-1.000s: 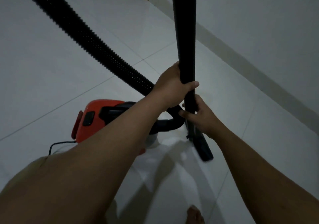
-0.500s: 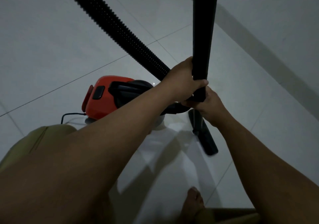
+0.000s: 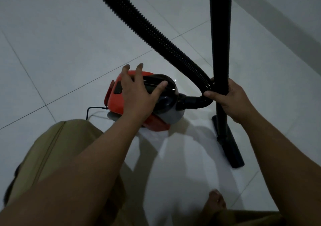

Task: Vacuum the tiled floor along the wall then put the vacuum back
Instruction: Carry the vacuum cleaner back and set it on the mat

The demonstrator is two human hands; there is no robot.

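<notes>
A small orange and black vacuum canister (image 3: 115, 102) sits on the white tiled floor (image 3: 60, 43). My left hand (image 3: 139, 93) hovers spread over its black top handle, fingers apart; contact is unclear. My right hand (image 3: 229, 100) is wrapped around the upright black wand (image 3: 220, 34), low on the tube. The wand ends in a black floor nozzle (image 3: 229, 149) resting on the tiles. A ribbed black hose (image 3: 147, 27) curves from the upper left down to the canister's front.
The wall and its grey skirting (image 3: 278, 20) run along the upper right. A black power cord (image 3: 93, 108) leaves the canister's rear. My knee in khaki shorts (image 3: 57, 149) is at lower left, and a bare foot (image 3: 215, 201) stands on the tiles near the bottom.
My left hand has let go of the wand and moved down-left over the canister. The view has dropped lower and closer to the vacuum. My right hand still holds the wand.
</notes>
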